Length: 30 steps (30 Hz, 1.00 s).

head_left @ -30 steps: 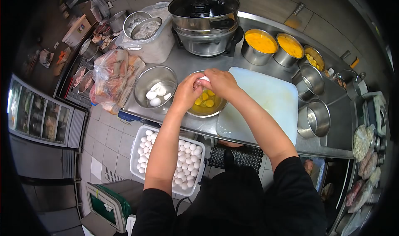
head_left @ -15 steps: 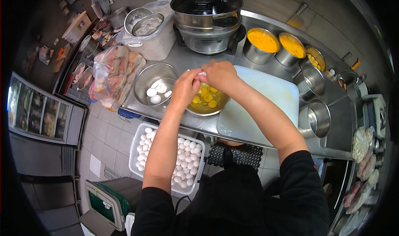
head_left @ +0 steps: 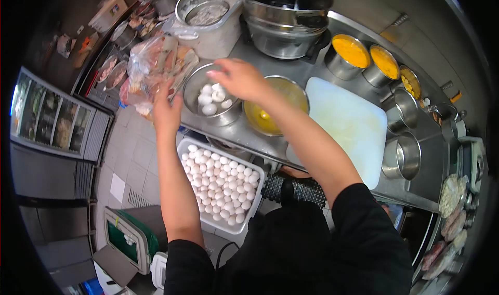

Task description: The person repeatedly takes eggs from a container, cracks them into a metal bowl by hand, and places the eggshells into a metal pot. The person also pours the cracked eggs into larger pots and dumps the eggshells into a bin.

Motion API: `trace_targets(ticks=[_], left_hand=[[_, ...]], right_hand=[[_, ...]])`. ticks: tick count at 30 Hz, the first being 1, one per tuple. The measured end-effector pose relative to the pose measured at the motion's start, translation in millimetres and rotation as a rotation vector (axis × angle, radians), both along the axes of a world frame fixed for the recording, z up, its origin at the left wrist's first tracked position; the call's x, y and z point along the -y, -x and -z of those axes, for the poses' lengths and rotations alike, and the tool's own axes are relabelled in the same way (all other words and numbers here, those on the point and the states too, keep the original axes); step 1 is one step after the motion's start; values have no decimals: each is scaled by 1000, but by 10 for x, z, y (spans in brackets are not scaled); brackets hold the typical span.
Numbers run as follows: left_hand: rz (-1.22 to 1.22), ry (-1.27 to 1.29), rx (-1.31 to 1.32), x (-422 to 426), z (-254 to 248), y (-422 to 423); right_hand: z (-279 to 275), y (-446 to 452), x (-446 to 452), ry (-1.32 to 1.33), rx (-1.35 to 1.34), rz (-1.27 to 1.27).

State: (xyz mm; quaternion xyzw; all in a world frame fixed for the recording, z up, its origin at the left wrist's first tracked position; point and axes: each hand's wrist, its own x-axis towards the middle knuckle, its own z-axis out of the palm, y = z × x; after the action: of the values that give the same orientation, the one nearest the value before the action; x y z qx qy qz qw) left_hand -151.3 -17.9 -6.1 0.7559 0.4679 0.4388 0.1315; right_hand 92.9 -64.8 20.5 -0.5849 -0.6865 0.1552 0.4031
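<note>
My right hand (head_left: 240, 80) is over a steel bowl (head_left: 193, 98) that holds several white eggs or eggshells (head_left: 209, 109). Its fingers are stretched apart and nothing shows in them. My left hand (head_left: 167, 109) is at the left of this bowl, near the counter edge, fingers spread and a little blurred, with nothing visible in it. Beside that bowl, partly behind my right forearm, a second steel bowl (head_left: 303, 95) contains cracked eggs with yellow yolks (head_left: 264, 114). Below the counter, a white tub (head_left: 255, 204) is filled with many whole white eggs (head_left: 223, 188).
A white cutting board (head_left: 348, 128) lies right of the bowls. Steel pots of yellow liquid (head_left: 351, 50) stand behind it, and bare steel pots (head_left: 401, 156) are to its right. A large steamer pot (head_left: 286, 24) and a bag of meat (head_left: 150, 69) sit at the back and left.
My hands were together above the bowl of cracked eggs. They have parted and moved left, the right over the other bowl, where more white pieces now lie. The view has shifted.
</note>
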Motion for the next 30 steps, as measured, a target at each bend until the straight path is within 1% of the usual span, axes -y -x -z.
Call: trace_targets(ticks=[1,2,3,4,5,6,7,8,9,10,11,12,13,15,16,18,20,21,22,23,25,27,28,30], left_hand=[[-19,19,-6,133,128,205],[-51,61,98,310,307,451],[-93,105,201,527,518,714],[-162,186,190,761,796,976],[-228,257,178,969,1136,1232],[-258,331,175,1168,1624,1523],[-286,401,176,1379,2166,1789],[-303,584,187,1637,2691,1950],[-314,768,202,1857,3022,2008],[-273,804,2,2012,3102,1928],[-226,837,-197,2166,3191,1801],[-156,887,-221,2301,3357,1733],[-84,930,-243,2394,3554,1665],[-50,860,-352,2563,3877,1544],[-17,947,-392,2568,3874,1468],[-17,976,-333,2593,3861,1332],[-37,1022,-246,2601,3631,1233],[-9,1019,-242,2636,3645,1248],[-4,946,-183,2675,3646,1335],[0,869,-121,2697,3634,1390],[9,885,-61,2673,3415,1394],[14,893,-5,2618,3122,1302],[24,915,71,2586,2984,1236],[64,918,179,2473,2639,1013]], right_hand=[[18,-50,231,41,-168,-47],[68,-83,525,91,-341,-93],[208,-117,792,215,-482,-131],[358,-90,1066,347,-625,-166],[541,34,1346,468,-687,-153],[773,169,1599,583,-745,-137],[1176,283,1758,660,-562,-200],[1623,448,1899,707,-501,-256],[1958,644,1983,776,-332,-269],[2308,827,2039,813,-212,-312],[2856,1032,2139,746,-98,-305],[3309,1234,2184,736,24,-322],[3585,1404,2118,747,22,-326],[4055,1765,2001,778,204,-302],[4267,1918,1958,787,203,-298],[4642,2123,1849,687,440,-263],[5041,2287,1766,730,425,-226],[5184,2297,1739,762,407,-205],[5226,2225,1734,792,391,-185],[5078,2107,1720,825,334,-184],[4569,1844,1793,886,48,-222],[3985,1509,2021,888,-278,-246],[3639,1321,2161,860,-409,-245],[2778,898,2458,754,-488,-117]])
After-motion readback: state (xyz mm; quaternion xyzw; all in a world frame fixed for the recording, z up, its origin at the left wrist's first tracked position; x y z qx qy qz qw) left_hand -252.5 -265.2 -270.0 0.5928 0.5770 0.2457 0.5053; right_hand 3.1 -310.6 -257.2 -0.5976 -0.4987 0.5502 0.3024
